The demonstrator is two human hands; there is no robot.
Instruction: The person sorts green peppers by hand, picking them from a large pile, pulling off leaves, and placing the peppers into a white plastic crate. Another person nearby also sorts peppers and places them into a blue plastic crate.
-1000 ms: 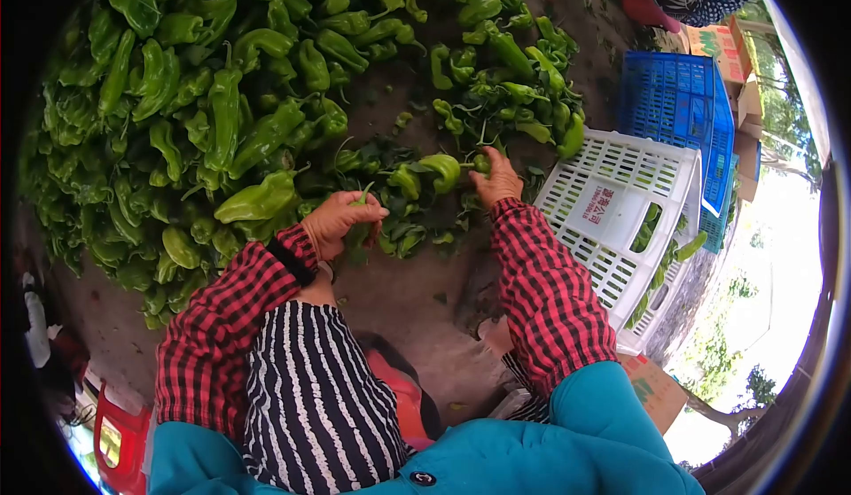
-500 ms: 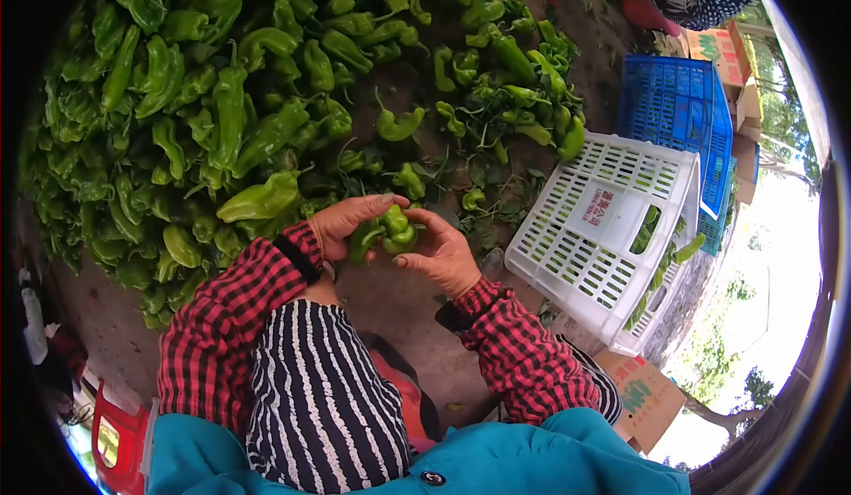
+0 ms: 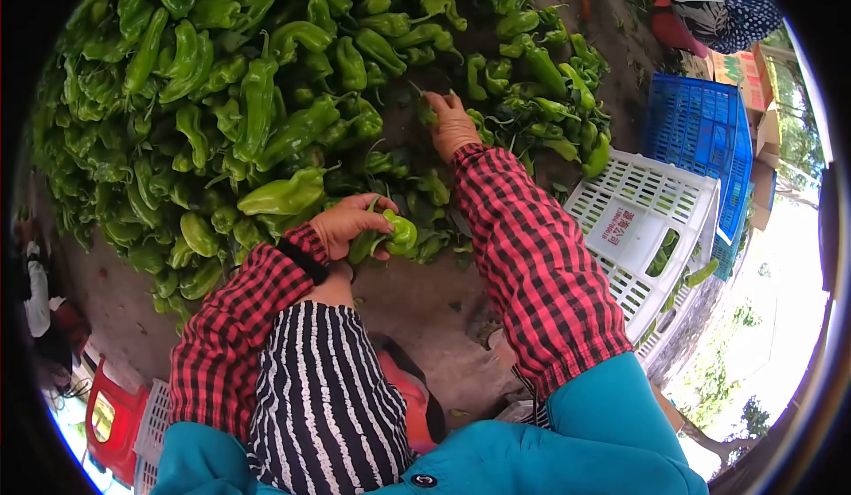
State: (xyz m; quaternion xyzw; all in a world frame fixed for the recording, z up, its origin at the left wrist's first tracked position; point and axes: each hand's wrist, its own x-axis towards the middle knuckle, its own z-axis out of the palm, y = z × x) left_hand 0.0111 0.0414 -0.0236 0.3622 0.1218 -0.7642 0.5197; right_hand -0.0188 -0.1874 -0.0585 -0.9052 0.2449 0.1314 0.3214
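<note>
My left hand (image 3: 350, 227) is closed around light green peppers (image 3: 402, 233) just above my knee; at least two seem to be in it, partly covered by the fingers. Farther forward, my right hand (image 3: 454, 130) has its fingers closed on a green pepper (image 3: 426, 112) over the ground, and most of that pepper is hidden. A large heap of green peppers (image 3: 257, 109) spreads to the left and ahead of both hands. One long pale pepper (image 3: 282, 194) lies at the heap's near edge, beside my left hand.
A smaller pile of peppers (image 3: 554, 78) lies ahead on the right. Near it stand a white slatted crate (image 3: 634, 229) holding green produce and a blue crate (image 3: 691, 118). Cardboard boxes (image 3: 745, 78) are behind them. Another person's patterned clothing (image 3: 740, 3) shows at top right.
My right hand has left the peppers at my left hand and reached forward to a curved pepper on the ground. My left hand still holds its peppers. The view has shifted slightly.
</note>
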